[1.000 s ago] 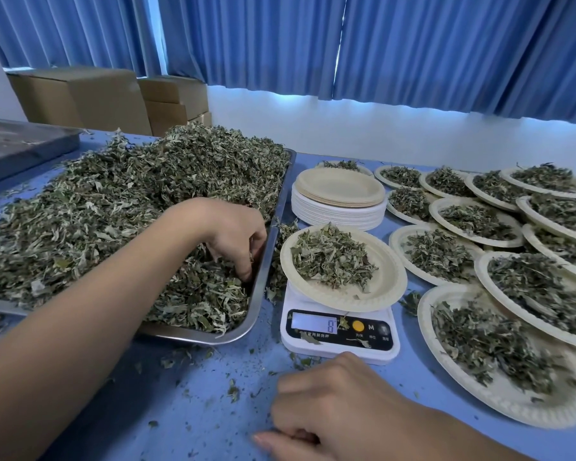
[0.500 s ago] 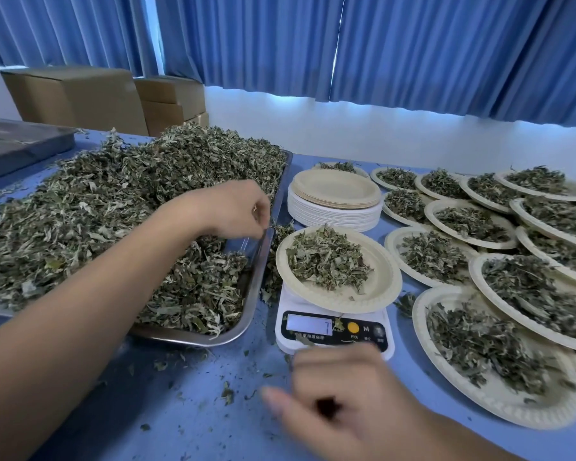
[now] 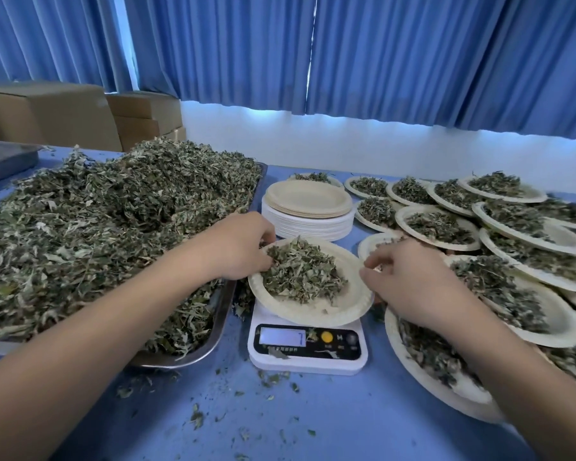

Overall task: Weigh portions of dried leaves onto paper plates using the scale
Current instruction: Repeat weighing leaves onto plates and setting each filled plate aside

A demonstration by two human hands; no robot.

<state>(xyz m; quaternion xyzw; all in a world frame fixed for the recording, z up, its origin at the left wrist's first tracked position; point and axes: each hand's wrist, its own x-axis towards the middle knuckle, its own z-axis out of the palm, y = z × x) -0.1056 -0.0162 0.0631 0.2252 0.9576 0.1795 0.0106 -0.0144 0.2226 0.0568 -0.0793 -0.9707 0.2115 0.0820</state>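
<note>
1. Position of work: a paper plate (image 3: 316, 316) sits on the white digital scale (image 3: 308, 356). It carries a portion of dried leaves (image 3: 301, 274) heaped towards its left and middle.
2. Left hand (image 3: 238, 249): at the plate's left edge, fingers curled down with the tips among the leaves. Whether it pinches leaves or the rim cannot be told.
3. Right hand (image 3: 409, 281): at the plate's right edge, thumb and fingers closed on the rim.
4. Supply: the bulk heap of dried leaves (image 3: 113, 227) fills a metal tray (image 3: 222, 311) just left of the scale. A stack of empty plates (image 3: 308, 211) stands behind the scale. Filled plates (image 3: 439, 227) overlap across the surface (image 3: 313, 420) to the right.
5. Reading: the display (image 3: 281, 337) is lit, but the figure is too blurred to confirm.
6. Assessment: the step appears to be either trimming this portion to weight or taking it off the scale.
7. Next move: both hands need to come off the plate for a true reading, since any pressure falsifies it. The plate then needs a level two-sided lift to a place among the filled plates, and a fresh plate from the stack.
</note>
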